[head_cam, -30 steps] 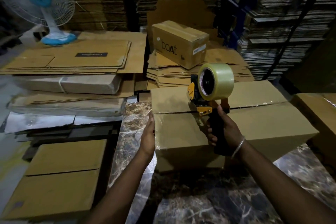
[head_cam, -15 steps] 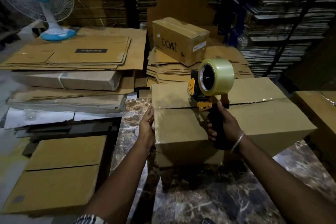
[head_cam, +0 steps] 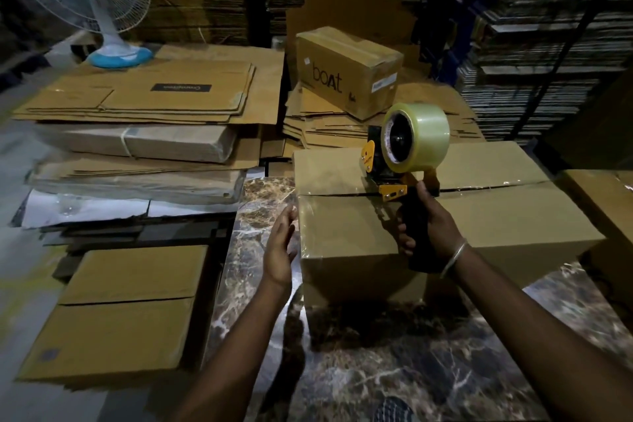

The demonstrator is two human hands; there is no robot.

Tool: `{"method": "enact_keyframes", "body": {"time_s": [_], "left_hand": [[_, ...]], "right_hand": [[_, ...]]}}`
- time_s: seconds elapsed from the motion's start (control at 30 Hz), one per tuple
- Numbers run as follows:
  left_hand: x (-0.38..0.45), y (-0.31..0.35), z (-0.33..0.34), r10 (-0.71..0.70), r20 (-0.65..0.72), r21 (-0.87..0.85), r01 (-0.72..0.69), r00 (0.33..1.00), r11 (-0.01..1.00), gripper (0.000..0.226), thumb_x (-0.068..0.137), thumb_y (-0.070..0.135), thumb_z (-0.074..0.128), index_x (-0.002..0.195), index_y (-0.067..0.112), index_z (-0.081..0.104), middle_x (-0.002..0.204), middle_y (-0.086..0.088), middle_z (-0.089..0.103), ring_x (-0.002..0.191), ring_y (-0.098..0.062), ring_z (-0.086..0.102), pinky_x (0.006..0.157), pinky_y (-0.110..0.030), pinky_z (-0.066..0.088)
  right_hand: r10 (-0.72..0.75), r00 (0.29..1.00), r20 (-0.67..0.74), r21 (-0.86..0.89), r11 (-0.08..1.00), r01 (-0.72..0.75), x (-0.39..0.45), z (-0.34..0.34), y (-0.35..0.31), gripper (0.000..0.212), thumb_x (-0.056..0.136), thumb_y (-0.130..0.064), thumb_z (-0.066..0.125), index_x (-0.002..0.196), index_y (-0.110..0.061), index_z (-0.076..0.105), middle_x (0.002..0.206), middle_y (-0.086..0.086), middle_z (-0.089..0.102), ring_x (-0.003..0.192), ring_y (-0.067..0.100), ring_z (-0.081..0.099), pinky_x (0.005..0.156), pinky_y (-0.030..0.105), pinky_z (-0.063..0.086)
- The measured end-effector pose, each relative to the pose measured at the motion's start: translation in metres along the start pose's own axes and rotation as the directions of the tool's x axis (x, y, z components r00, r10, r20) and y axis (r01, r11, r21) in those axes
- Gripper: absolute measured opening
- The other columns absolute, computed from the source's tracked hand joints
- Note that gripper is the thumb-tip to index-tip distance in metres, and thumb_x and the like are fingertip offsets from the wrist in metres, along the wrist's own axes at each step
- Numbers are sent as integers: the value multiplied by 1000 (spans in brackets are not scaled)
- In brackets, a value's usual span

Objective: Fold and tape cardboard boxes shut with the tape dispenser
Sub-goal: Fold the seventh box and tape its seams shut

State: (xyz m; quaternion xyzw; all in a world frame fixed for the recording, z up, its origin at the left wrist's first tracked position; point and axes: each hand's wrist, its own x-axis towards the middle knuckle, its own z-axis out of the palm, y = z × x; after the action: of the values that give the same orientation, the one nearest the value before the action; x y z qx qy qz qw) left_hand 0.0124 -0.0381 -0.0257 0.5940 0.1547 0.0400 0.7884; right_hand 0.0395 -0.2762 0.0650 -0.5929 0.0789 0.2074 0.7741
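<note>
- Two hands at one cardboard box (head_cam: 359,236); starting at the fingers.
- Right hand (head_cam: 433,228): fingers (head_cam: 406,243) clenched round the black handle of the tape dispenser (head_cam: 399,164), thumb up by the yellow frame. Thin bangle on the wrist.
- Dispenser stands upright on the box top, its front edge at the centre seam, near the left end. Clear tape roll (head_cam: 419,137) mounted on it, facing left.
- Left hand (head_cam: 281,250): fingers released and straight, palm turned toward the left side face of the box. Just beside that face; cannot tell if it touches.
- Box top: both flaps down, meeting at a dark seam that runs left to right. Shiny tape film shows along the seam to the right of the dispenser and over the left edge.
- Box sits on a dark marbled counter (head_cam: 394,380).
- Right of it, partly out of view: another box (head_cam: 603,202) with tape on top.
- Left, lower down: a closed box (head_cam: 120,312), seam showing.
- Beyond that: piles of flattened cartons (head_cam: 154,96), with a blue-and-white table fan (head_cam: 99,3) standing at the back.
- Behind the worked box: a taped box printed "boAt" (head_cam: 346,72), resting tilted on more flat cardboard.
- Background: tall stacks of flat cardboard (head_cam: 548,44), dim.
</note>
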Motion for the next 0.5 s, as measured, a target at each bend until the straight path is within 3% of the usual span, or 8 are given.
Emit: {"method": "enact_keyframes", "body": {"time_s": [0.1, 0.2, 0.33, 0.43, 0.5], "left_hand": [[-1, 3, 13, -1, 47, 69, -2, 999, 998, 64, 99, 61, 33, 157, 42, 15, 163, 4, 25, 148, -20, 28, 120, -51, 25], [4, 4, 14, 25, 128, 180, -48, 991, 983, 79, 86, 78, 30, 155, 48, 4, 166, 12, 10, 150, -10, 13, 124, -45, 11], [8, -3, 6, 148, 137, 303, -183, 980, 935, 60, 97, 64, 23, 153, 46, 10, 160, 22, 12, 148, 1, 11, 121, -29, 10], [9, -11, -1, 232, 77, 475, -240, 970, 846, 61, 98, 59, 21, 155, 38, 20, 161, 14, 22, 146, -2, 18, 122, -34, 16], [7, -14, -5, 267, -44, 367, -233, 963, 901, 62, 99, 57, 25, 153, 29, 36, 157, 3, 40, 142, -7, 35, 119, -40, 28]], "right_hand": [[1, 1000, -6, -14, 1000, -1, -1, 1, 1, 55, 86, -70, 38, 81, -21, 62, 62, 1, 42, 42, 12, 34, 42, 22, 29], [0, 1000, -16, -8, 1000, -1, 0, 1, 0, 57, 84, -71, 40, 78, -17, 59, 61, 1, 41, 41, 13, 33, 41, 22, 28], [11, 1000, -9, -15, 1000, -12, 1, 1, -1, 60, 85, -71, 38, 75, -14, 53, 59, 0, 42, 40, 12, 34, 42, 22, 28], [10, 1000, -15, -28, 1000, -11, 1, 0, 0, 60, 83, -72, 39, 75, -13, 47, 61, 1, 42, 41, 12, 34, 41, 21, 29], [4, 1000, -14, -43, 999, -4, 1, -1, 1, 61, 83, -72, 40, 76, -12, 48, 63, 2, 42, 42, 13, 35, 42, 21, 30]]}}
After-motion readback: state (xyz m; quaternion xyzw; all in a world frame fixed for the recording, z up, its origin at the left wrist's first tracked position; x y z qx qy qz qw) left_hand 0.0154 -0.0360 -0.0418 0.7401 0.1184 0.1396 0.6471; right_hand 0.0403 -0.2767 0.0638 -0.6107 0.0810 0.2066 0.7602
